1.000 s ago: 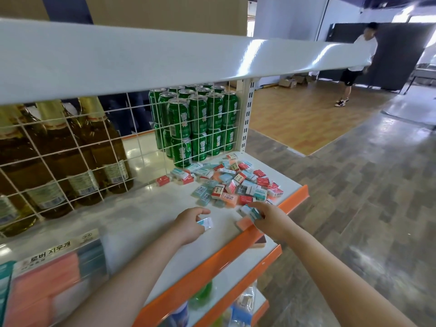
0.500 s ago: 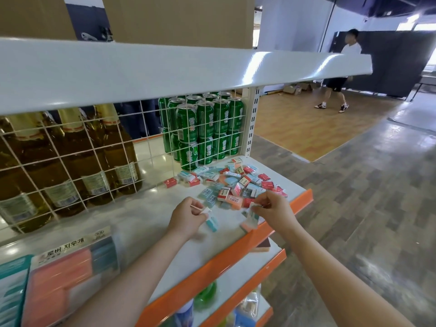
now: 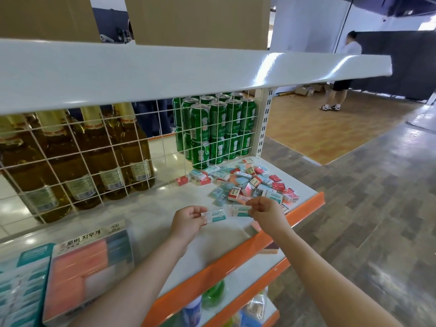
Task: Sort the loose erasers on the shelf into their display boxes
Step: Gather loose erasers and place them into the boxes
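Red, teal and white small wrapped erasers (image 3: 250, 182) centre right, green drink cans (image 3: 217, 131) above, orange-edged white metal shelf (image 3: 304, 208).

Both forearms outstretched, left hand (image 3: 186, 221) and right hand (image 3: 266, 212) close together, fingers seemingly pinched.

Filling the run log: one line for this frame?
left hand: holds teal eraser | right hand: holds second teal eraser | loose pile: unsorted | display boxes: left

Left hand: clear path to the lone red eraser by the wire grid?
Probably not yet: the left hand already holds a teal eraser. The red eraser lies apart from the pile with bare shelf between, so nothing blocks it.
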